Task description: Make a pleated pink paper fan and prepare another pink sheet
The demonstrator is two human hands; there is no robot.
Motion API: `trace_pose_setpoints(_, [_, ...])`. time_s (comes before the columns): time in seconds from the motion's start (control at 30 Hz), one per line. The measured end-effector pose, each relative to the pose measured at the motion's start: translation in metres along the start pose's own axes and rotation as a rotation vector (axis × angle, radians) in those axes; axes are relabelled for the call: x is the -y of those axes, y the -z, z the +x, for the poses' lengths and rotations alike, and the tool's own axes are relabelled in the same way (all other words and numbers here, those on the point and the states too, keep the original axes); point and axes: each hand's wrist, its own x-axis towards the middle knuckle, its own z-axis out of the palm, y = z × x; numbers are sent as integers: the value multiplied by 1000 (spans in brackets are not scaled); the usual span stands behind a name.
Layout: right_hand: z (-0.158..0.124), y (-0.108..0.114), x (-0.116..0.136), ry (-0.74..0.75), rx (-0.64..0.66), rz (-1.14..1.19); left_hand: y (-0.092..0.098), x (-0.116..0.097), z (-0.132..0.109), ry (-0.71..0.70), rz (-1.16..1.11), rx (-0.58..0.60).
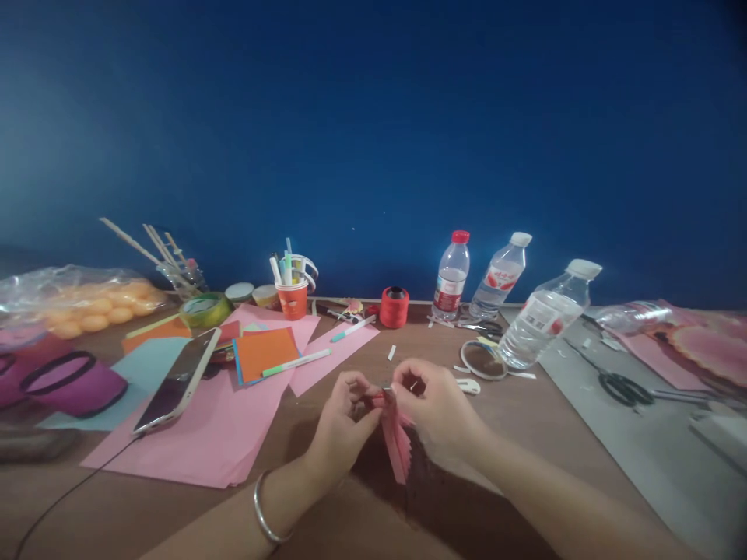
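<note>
A narrow piece of folded pink paper (397, 451) with a zigzag edge hangs down between my hands, above the brown table (327, 513). My left hand (345, 424) is closed, its thumb and fingers pinching the paper's upper end. On the other side, my right hand (435, 404) is also closed in a pinch at the top of the paper. A small shiny bit shows between the fingertips, too small to name. Behind the hands stands a spool of red thread (394, 308). A white-handled tool (468, 386) lies partly hidden beside my right hand.
Water bottles (548, 319) stand at the back right, near a roll of clear tape (483, 361). Black scissors (624, 389) rest on the grey surface. To the left are pink sheets (233, 435), a phone (175, 381) with a cable, orange paper (267, 356) and a cup of markers (292, 299).
</note>
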Motion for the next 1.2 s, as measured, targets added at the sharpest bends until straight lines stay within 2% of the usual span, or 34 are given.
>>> trace_pose_setpoints(0.07, [14,20,0,46,-120,-18,1,-3,2,-19,69,-19])
trace_pose_setpoints(0.17, [38,62,-4,112,-469,-139,4,-9,7,-37,93,-66])
trace_pose_setpoints(0.23, [48,83,-8,211,-744,-300,6,-11,11,-20,73,-108])
trace_pose_setpoints(0.27, [51,87,-11,274,-780,-392,7,-11,13,-10,54,-128])
trace_pose_setpoints(0.3, [51,87,-14,341,-760,-474,8,-11,15,0,29,-142])
trace_pose_setpoints(0.37, [47,74,-22,417,-562,-516,10,-8,17,8,-38,-149])
trace_pose_setpoints(0.43, [40,50,-31,413,-306,-397,11,-5,19,14,-120,-139])
trace_pose_setpoints(0.5, [34,24,-40,288,-160,-166,12,-4,20,30,-203,-146])
trace_pose_setpoints(0.57, [31,5,-49,119,-150,161,12,-3,22,66,-259,-169])
trace_pose_setpoints(0.6, [30,-2,-52,65,-165,314,12,-3,23,86,-273,-180])
trace_pose_setpoints(0.67, [30,-10,-55,-8,-111,505,12,-3,25,115,-282,-193])
trace_pose_setpoints(0.73, [28,-14,-53,-11,31,547,13,-2,27,130,-277,-200])
trace_pose_setpoints(0.8, [23,-19,-48,28,183,495,14,0,27,146,-266,-198])
trace_pose_setpoints(0.87, [16,-25,-41,29,265,444,13,2,26,166,-240,-179])
trace_pose_setpoints(0.93, [10,-33,-37,8,223,474,13,2,23,192,-191,-150])
trace_pose_setpoints(1.07, [5,-43,-33,-83,-24,640,15,2,19,220,-29,-86])
trace_pose_setpoints(1.2, [7,-42,-31,-114,-122,694,17,0,19,132,179,15])
